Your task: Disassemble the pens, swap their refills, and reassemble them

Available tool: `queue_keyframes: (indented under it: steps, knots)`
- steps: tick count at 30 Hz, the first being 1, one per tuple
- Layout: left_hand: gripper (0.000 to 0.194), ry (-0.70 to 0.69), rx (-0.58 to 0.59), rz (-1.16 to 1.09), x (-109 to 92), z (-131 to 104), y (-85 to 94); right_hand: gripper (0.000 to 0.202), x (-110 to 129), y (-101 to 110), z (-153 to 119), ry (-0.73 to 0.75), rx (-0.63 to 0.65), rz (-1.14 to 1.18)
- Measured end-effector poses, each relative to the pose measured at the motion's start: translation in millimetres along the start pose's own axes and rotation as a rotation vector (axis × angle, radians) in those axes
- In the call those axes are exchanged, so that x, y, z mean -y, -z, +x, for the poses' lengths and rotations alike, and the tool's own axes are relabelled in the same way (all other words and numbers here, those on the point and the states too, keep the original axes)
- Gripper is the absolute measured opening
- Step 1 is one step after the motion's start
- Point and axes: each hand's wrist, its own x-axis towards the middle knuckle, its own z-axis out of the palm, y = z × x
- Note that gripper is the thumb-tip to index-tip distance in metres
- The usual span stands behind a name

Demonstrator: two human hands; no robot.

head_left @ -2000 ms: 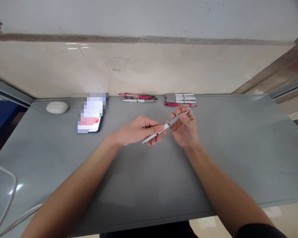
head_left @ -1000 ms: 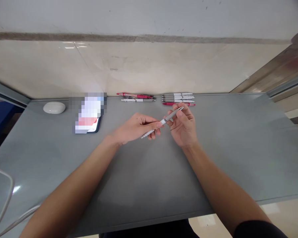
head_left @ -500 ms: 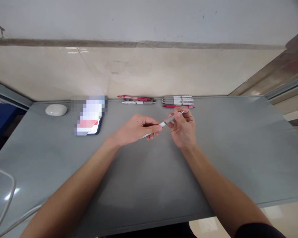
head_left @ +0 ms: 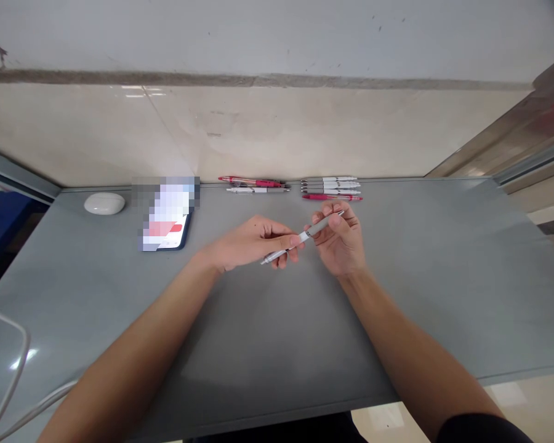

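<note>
A white pen with a grey grip [head_left: 305,236] is held at a slant between my two hands, above the grey table. My left hand [head_left: 263,242] pinches its white barrel near the middle, the lower end sticking out below the fingers. Thumb and fingers of my right hand [head_left: 340,240] close on the grey grip by the metal tip at the upper right. Beyond my right hand lie several white pens [head_left: 335,184] in a stack, with a red pen [head_left: 332,197] along their near side. Further left are red pens [head_left: 253,183] and a white pen [head_left: 256,190].
A smartphone [head_left: 168,215], partly pixelated, is at the left, beside a white rounded case or mouse [head_left: 104,203]. White cables [head_left: 25,351] loop over the near left corner of the grey table [head_left: 277,369]. A tiled wall [head_left: 305,132] rises behind the table's far edge.
The held pen has shifted slightly, and more of its lower end shows below my left hand. Both hands still grip it in nearly the same place.
</note>
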Motion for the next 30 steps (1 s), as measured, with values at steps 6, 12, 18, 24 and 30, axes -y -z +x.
queue_keyframes:
  steps: [6,12,18,24,30]
  knots:
    - [0.038,-0.021,-0.02,0.034,1.8,2.5,-3.1,0.019,-0.5,-0.4,-0.2,0.001,-0.011,0.047]
    - [0.034,-0.109,-0.219,0.224,8.9,8.9,-4.1,0.019,-5.1,-2.7,4.0,0.03,-0.155,-0.035]
    - [0.039,-0.103,-0.186,0.189,8.8,7.7,-2.8,0.017,-5.0,-0.8,4.7,0.018,-0.146,-0.037]
    - [0.042,-0.006,-0.017,0.041,7.2,2.3,-0.2,0.013,-3.5,1.8,2.7,0.013,-0.064,-0.022]
    - [0.041,-0.002,0.044,-0.028,5.8,3.0,-2.0,0.013,-4.2,1.9,0.9,-0.009,-0.037,0.035]
